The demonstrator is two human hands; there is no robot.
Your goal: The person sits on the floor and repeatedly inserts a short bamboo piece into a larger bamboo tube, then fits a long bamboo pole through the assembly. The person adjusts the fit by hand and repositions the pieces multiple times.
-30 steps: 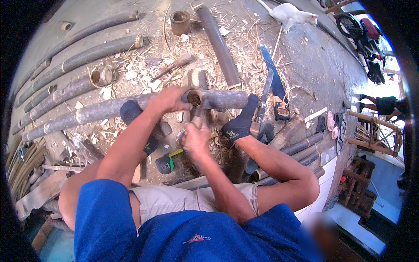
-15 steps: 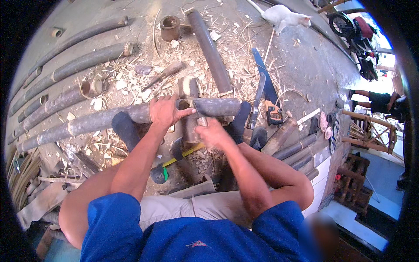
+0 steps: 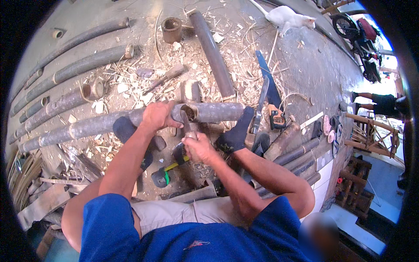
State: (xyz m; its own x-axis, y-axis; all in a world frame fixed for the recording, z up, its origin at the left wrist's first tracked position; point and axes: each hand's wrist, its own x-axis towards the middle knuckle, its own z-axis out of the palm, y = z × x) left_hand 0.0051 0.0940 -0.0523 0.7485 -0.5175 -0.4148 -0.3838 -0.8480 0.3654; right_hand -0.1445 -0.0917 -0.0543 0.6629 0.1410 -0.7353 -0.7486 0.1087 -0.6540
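Note:
A long grey bamboo pole (image 3: 104, 122) lies across in front of my legs, with a hole (image 3: 190, 112) cut in its upper side. My left hand (image 3: 158, 116) is wrapped over the pole just left of this hole, thumb stretched toward it. In my right hand (image 3: 199, 147) is a short knife (image 3: 186, 122), held by its handle, its blade tip at the hole's near left edge. Beneath the pole is a short thick bamboo piece (image 3: 190, 91). My dark-socked feet are against the pole on both sides.
A blue saw (image 3: 267, 81) and a long-bladed knife (image 3: 260, 105) lie to the right. A wooden-handled tool (image 3: 165, 78) rests among shavings. A tape measure (image 3: 160, 178) is near my legs. More bamboo poles (image 3: 72, 65) lie left; a white cat (image 3: 288, 19) lies at the far right.
My right hand has moved left and slightly nearer to me with the knife, whose blade now leans the other way at the hole. The left hand and the pole have shifted slightly.

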